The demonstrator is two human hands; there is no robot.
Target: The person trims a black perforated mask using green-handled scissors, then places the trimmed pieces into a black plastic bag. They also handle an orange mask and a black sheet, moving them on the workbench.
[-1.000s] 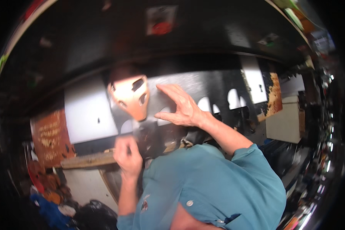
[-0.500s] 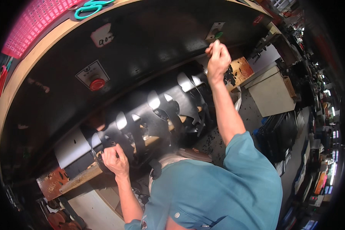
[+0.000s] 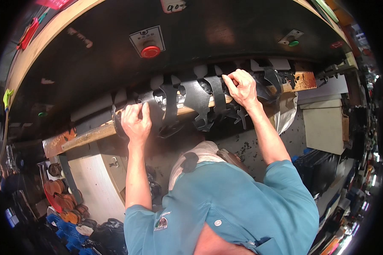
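A black, leather-like sheet (image 3: 195,100) with several cut-out holes lies across the machine's wooden front ledge, its ragged lower edge hanging over the front. At its left end, my left hand (image 3: 136,123) is closed on the edge, thumb uppermost and fingers curled. Further right, my right hand (image 3: 242,89) pinches the same sheet near its far side, thumb and fingers together. Strips between the holes sag, and pale surface shows through the gaps. My fingertips are partly hidden on both hands.
Above the sheet stands a dark machine front with a red push button (image 3: 150,51) and a green button (image 3: 293,43). A pale box (image 3: 323,127) sits at right; a whitish cabinet (image 3: 91,182) is below left. Black scraps litter the floor (image 3: 247,146).
My right hand has come down from beside the green button and taken hold of the black sheet. My left hand stays at the sheet's left end. The view has turned.
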